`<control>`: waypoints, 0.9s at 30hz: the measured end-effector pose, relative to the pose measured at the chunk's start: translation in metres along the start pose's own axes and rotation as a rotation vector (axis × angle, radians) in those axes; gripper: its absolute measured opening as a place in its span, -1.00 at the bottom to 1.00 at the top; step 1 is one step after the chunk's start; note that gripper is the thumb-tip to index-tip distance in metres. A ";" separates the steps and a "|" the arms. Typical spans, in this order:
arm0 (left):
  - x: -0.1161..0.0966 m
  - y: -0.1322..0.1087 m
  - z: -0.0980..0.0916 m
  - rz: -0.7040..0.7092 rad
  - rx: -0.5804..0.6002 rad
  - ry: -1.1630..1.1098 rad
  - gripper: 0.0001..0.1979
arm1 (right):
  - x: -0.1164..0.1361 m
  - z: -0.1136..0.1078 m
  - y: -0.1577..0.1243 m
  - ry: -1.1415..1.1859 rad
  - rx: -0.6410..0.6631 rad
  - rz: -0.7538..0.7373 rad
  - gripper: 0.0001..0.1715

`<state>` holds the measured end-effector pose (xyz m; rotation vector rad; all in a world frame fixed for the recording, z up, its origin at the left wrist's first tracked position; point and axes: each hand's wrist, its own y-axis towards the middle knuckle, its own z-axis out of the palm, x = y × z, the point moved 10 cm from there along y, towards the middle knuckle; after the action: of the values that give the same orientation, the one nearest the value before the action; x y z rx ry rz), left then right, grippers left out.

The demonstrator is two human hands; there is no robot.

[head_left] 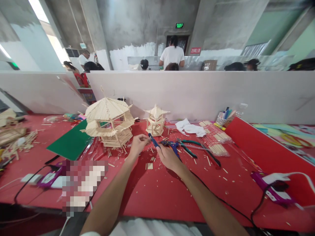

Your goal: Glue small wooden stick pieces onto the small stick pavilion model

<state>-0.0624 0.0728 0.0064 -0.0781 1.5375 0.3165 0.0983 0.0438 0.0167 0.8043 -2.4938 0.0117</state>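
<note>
My right hand [168,157] is closed around a slim dark blue hand tool [154,140], its tip pointing up and left; its exact kind is unclear. At that tip, my left hand [139,144] has thumb and fingers pinched together, and whatever they hold is too small to make out. Just beyond my hands stands a small pavilion model [155,121] of pale wooden sticks. A larger stick pavilion [108,123] with a wide roof stands to the left. Beside my right hand lies a blue glue gun [174,147]. Below my hands is a small flat panel of sticks [149,166].
Green-handled pliers [190,147] lie right of the glue gun, near white tissue [189,127] and bagged sticks [216,141]. A green board [71,139] lies left. Purple power strips [50,177] with cables sit on both sides. A pale partition [197,95] runs behind; people are beyond it.
</note>
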 end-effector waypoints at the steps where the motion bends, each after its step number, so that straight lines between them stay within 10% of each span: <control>1: 0.000 0.000 0.000 -0.002 -0.001 -0.001 -0.67 | 0.000 0.000 0.000 0.001 0.000 0.000 -0.53; 27: -0.003 0.000 -0.001 0.045 -0.017 0.050 -0.67 | 0.004 -0.003 -0.002 0.003 0.008 -0.007 -0.51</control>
<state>-0.0635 0.0720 0.0089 -0.0653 1.5883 0.3653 0.0975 0.0403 0.0210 0.8152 -2.4893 0.0204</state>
